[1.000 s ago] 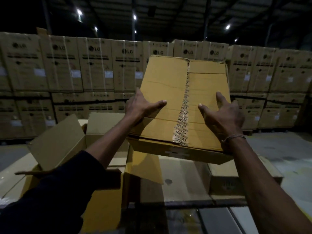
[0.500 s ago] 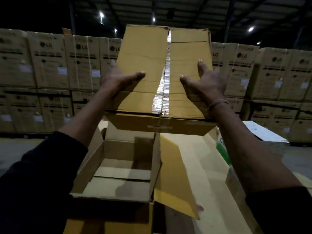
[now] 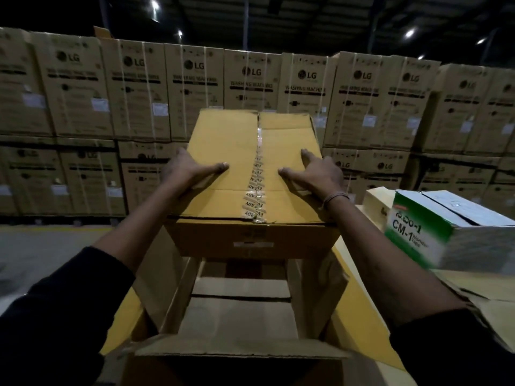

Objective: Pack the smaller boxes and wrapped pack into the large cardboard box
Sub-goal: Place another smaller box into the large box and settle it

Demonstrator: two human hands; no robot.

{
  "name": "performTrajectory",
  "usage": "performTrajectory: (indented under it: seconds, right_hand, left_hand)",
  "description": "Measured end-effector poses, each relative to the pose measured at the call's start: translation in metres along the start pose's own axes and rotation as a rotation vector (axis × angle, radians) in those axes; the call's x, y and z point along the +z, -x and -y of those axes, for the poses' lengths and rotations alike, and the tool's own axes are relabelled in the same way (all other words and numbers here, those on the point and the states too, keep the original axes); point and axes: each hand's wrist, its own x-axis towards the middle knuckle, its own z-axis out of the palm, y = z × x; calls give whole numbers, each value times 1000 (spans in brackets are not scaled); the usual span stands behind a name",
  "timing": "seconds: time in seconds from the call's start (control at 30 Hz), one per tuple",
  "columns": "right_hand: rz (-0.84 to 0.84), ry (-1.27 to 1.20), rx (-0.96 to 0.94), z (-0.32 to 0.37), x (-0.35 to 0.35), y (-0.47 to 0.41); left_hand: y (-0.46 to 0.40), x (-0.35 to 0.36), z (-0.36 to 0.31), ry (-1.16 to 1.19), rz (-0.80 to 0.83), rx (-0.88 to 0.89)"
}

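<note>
Left hand point(image 3: 189, 169) and right hand point(image 3: 315, 174), fingers spread, gripped the taped yellow-brown cardboard box point(image 3: 250, 174) above the open large cardboard box point(image 3: 239, 307).

Small yellow-brown carton point(image 3: 223, 151) taped shut along its middle seam with printed clear tape, top tilted toward the camera, held in the air above the open mouth of the large box point(image 3: 237, 316); large box plain brown cardboard, flaps spread outward, bare bottom flaps showing inside; small carton's lower edge hung just over the far side of that opening, side face bearing a pale label.
</note>
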Motion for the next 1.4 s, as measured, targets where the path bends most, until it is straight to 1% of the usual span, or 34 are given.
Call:
performTrajectory:
  seconds: [0.1, 0.27, 0.33, 0.43, 0.6, 0.83, 0.93, 1.07, 1.17, 1.27, 1.33, 1.4]
  right_hand:
    - [78, 15, 53, -3, 35, 10]
    - [156, -18, 98, -18, 87, 28]
    - [211, -25, 122, -23, 105, 37]
    - [284, -28, 173, -34, 136, 47]
    - [462, -88, 276, -44, 178, 66]
    - [563, -156, 284, -64, 218, 83]
    - [608, -127, 299, -68, 229, 86]
    - [708, -59, 337, -91, 266, 71]
    - [788, -22, 335, -66, 246, 89]
    - [836, 52, 329, -61, 245, 102]
    - [834, 85, 307, -61, 247, 103]
    - [808, 152, 246, -60, 249, 99]
  left_hand:
    - [-3, 22, 26, -38, 57, -81]
    - [5, 55, 70, -138, 131, -98]
    - [10, 68, 88, -78, 177, -97]
    - [19, 88, 111, 32, 293, -149]
    - [43, 111, 133, -143, 306, -246]
    - [62, 133, 155, -211, 402, -268]
    - [65, 140, 166, -279, 421, -273]
    - [64, 151, 178, -321, 492, -239]
    - [69, 162, 186, -431, 588, -236]
    - [72, 174, 195, -532, 652, -235]
    - [72, 182, 194, -622, 667, -141]
    - [73, 187, 181, -748, 654, 54]
